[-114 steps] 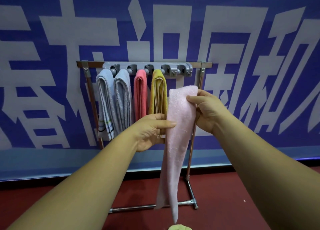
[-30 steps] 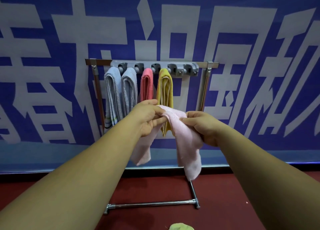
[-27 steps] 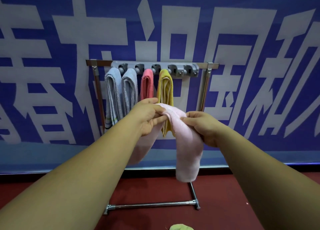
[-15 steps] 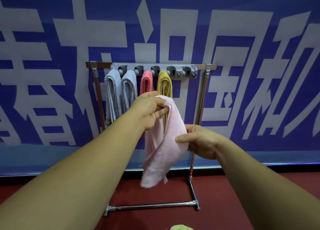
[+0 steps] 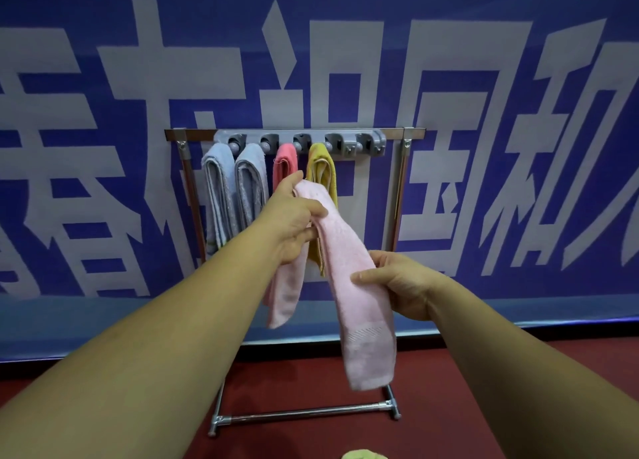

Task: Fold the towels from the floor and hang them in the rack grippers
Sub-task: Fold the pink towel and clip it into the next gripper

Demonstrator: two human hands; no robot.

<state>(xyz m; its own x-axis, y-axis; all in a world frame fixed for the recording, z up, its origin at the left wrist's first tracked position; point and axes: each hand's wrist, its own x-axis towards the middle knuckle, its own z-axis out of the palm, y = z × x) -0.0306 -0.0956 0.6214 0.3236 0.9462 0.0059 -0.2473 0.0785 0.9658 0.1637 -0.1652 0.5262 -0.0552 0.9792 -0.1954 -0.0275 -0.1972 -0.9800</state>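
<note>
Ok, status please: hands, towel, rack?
Left hand grips pale pink towel at its fold; right hand holds the hanging part. Rightmost rack gripper looks free. Nothing blocks it.

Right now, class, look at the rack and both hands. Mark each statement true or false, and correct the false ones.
1. The left hand grips the pale pink towel higher up than the right hand does. True.
2. The pale pink towel is clipped into the rack. False: both hands hold it in front of the rack.
3. The yellow towel hangs furthest left. False: the light blue towel is furthest left.
4. The rightmost gripper holds no towel. True.
5. A coral towel hangs beside the yellow towel. True.
</note>
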